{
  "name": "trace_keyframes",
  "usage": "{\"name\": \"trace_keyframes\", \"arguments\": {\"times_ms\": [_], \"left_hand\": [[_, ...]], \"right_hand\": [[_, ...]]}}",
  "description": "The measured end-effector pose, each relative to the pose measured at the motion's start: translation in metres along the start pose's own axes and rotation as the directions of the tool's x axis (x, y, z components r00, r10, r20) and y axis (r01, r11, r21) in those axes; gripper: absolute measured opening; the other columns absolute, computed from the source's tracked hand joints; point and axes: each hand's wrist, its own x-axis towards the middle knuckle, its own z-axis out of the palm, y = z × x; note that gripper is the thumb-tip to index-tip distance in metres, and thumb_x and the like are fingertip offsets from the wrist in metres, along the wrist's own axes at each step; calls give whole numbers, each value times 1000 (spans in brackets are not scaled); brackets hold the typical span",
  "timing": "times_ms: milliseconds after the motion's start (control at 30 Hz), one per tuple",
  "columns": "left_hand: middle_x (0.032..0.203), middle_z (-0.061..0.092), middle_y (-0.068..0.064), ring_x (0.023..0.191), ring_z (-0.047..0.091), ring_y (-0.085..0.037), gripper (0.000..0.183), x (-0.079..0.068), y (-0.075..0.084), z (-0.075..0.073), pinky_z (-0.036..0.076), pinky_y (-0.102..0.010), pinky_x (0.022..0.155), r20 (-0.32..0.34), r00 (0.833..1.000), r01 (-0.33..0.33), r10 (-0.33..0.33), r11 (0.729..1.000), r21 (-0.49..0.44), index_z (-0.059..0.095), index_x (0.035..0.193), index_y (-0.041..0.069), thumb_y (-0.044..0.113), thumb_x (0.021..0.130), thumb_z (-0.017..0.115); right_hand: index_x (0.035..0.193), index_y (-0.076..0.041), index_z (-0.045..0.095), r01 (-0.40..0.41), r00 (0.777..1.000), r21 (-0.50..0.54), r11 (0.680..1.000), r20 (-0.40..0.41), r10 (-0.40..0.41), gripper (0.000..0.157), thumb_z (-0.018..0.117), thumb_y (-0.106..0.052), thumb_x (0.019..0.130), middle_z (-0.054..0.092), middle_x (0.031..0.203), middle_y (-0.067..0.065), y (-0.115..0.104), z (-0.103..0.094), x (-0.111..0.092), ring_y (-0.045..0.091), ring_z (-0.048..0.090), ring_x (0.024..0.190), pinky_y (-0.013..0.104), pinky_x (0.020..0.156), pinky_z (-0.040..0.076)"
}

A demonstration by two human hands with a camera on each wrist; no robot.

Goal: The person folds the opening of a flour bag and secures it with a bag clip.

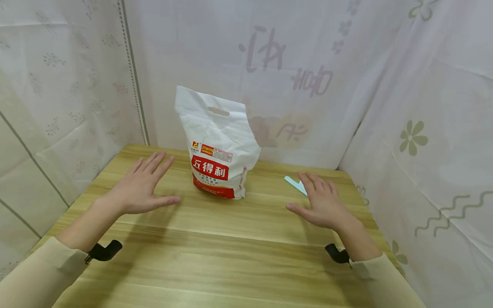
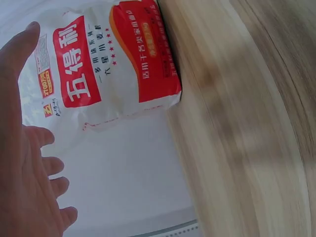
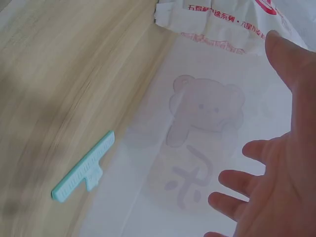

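Note:
A white flour bag [image 1: 219, 141] with red printed panels and a handle slot at its top stands upright on the wooden table. My left hand [image 1: 140, 188] hovers to its left, fingers spread and holding nothing; in the left wrist view the bag [image 2: 79, 64] appears beyond the thumb. To the bag's right lies a mint-green bag clip [image 1: 295, 185], partly hidden behind my right hand [image 1: 319, 201]. That hand is raised with extended fingers and an empty palm. The right wrist view shows the whole clip [image 3: 84, 168] flat on the table, apart from the fingers.
The wood-grain table [image 1: 215, 265] reaches back to a pale printed curtain [image 1: 308, 42]. Similar curtains hang along the left and right sides. Black wrist mounts [image 1: 105, 251] stick out from both sleeves.

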Motion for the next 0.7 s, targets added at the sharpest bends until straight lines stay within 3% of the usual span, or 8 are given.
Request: {"name": "trace_keyframes", "arguments": {"times_ms": [167, 300, 467, 700], "left_hand": [[182, 18, -24, 168, 18, -49, 108, 9, 1, -6, 16, -72, 134, -46, 999, -11, 9, 999, -43, 21, 176, 8, 74, 100, 62], [177, 30, -26, 163, 30, -51, 93, 23, 5, -18, 27, -72, 131, -110, 994, -22, 11, 995, -95, 30, 172, 5, 62, 106, 63], [174, 38, -23, 157, 41, -50, 77, 50, 17, -46, 37, -72, 125, -185, 982, -52, 26, 989, -136, 39, 169, 6, 50, 110, 62], [177, 33, -18, 162, 34, -44, 76, 98, 35, -83, 35, -67, 129, -204, 977, -99, 62, 979, -178, 36, 170, 9, 50, 111, 59]], "right_hand": [[174, -8, 23, 4, 999, 34, 999, -50, -2, 98, 59, -68, 105, 33, 176, 25, -5, 1, 9, 52, 32, 160, 78, 125, 22], [171, -9, 32, -15, 996, 151, 988, -85, 28, 89, 57, -66, 108, 48, 167, 23, -12, 1, 19, 48, 45, 154, 74, 121, 38], [167, -10, 40, 2, 993, 349, 937, -114, 40, 80, 58, -62, 109, 58, 159, 17, -25, 3, 36, 41, 57, 145, 66, 115, 50], [158, -9, 52, 38, 987, 524, 851, -152, 50, 65, 65, -50, 109, 66, 150, 16, -50, 5, 65, 37, 66, 134, 58, 111, 55]]}}
